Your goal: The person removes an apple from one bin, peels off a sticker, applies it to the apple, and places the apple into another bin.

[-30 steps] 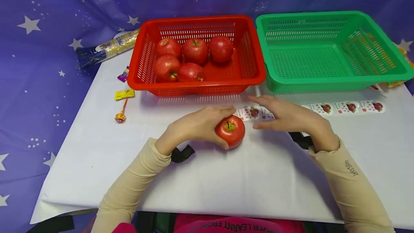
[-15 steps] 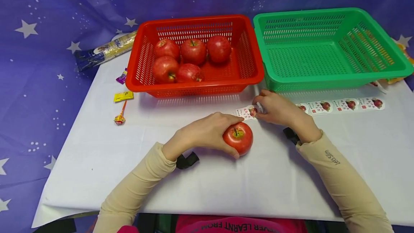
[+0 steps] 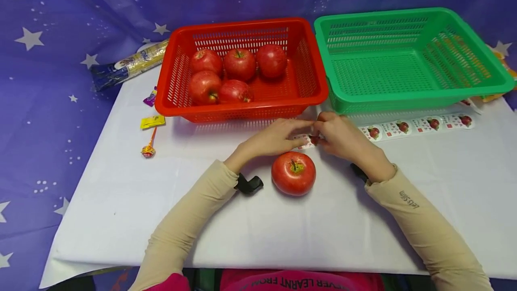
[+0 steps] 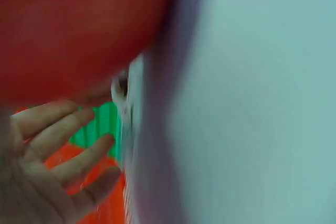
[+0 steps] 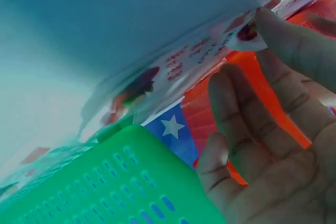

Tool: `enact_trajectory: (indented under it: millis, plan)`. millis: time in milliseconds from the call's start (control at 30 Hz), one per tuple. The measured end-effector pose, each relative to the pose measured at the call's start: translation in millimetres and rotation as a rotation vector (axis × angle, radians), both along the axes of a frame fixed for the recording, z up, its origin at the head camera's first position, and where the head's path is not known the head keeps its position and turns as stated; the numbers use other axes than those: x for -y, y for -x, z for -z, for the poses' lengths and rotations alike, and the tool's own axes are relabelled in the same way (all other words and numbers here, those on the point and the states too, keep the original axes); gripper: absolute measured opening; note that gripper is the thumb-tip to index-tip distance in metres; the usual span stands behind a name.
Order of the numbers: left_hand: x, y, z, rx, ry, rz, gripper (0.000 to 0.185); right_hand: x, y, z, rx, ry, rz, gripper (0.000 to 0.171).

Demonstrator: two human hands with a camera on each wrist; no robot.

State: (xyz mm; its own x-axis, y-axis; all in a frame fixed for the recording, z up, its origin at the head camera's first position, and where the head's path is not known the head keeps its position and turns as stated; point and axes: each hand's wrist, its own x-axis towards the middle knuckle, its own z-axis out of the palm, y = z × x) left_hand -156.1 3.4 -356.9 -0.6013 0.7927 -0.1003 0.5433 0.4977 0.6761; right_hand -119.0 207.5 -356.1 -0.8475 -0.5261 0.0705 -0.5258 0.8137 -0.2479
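Red apples number six in all: five sit inside the red basket (image 3: 311, 80), three along its back and two in front at the left, and one apple (image 3: 293, 173) stands alone on the white tablecloth (image 3: 121, 192) just in front of the hands. That lone apple is round, glossy and deep red, with a yellow-green hollow at the top and a short dark stem; neither hand touches it. Two baskets stand side by side at the back of the table, the red one and a green basket (image 3: 408, 98) to its right.

A sticker strip (image 3: 420, 125) lies along the front of the green basket and runs left toward the hands; four apple-picture stickers show on its uncovered part, and more are hidden under the fingers. The left hand (image 3: 274, 137) lies with fingers fairly straight, their tips resting on the strip's left end. The right hand (image 3: 341, 136) has its fingers curled, thumb and forefinger pinching at the same end of the strip; the right wrist view shows a fingertip lifting a sticker's edge.

Left of the red basket lie a long blue-and-gold packet (image 3: 127, 65), a small purple wrapper (image 3: 150, 98), a yellow wrapper (image 3: 152, 121) and a lollipop (image 3: 148, 150), one of each.
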Motion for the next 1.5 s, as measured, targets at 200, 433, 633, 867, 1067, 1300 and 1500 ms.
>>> enact_trajectory:
  millis: [200,433,633,867,1067,1300,1500]
  plan:
    - [-9.4,7.4,8.0,0.015,0.097,0.124,0.073,0.0,-2.0,2.4,0.052,0.033,-0.027,0.015]
    - [-3.6,8.0,4.9,-0.078,0.244,0.192,0.08,7.4,-2.6,-8.5,-0.004,-0.019,-0.05,0.02]
    - [-2.6,7.1,5.5,-0.039,0.282,0.192,0.081,21.1,-15.2,-21.6,0.1,0.04,-0.134,0.017]
    - [-4.9,8.8,8.1,-0.02,0.29,0.179,0.075,13.6,-23.6,-43.4,0.178,0.208,-0.132,0.019]
    - [0.6,10.2,9.5,0.053,0.113,0.139,0.06,1.5,-28.6,-48.4,0.139,0.419,-0.045,0.029]
    - [21.4,-5.3,-17.3,0.083,-0.085,0.0,0.048,-7.5,-36.4,-39.1,0.282,0.616,0.136,0.033]
    - [37.3,-37.2,-36.8,0.067,0.068,0.182,0.098,-11.8,-41.2,-34.5,0.417,0.884,0.148,0.03]
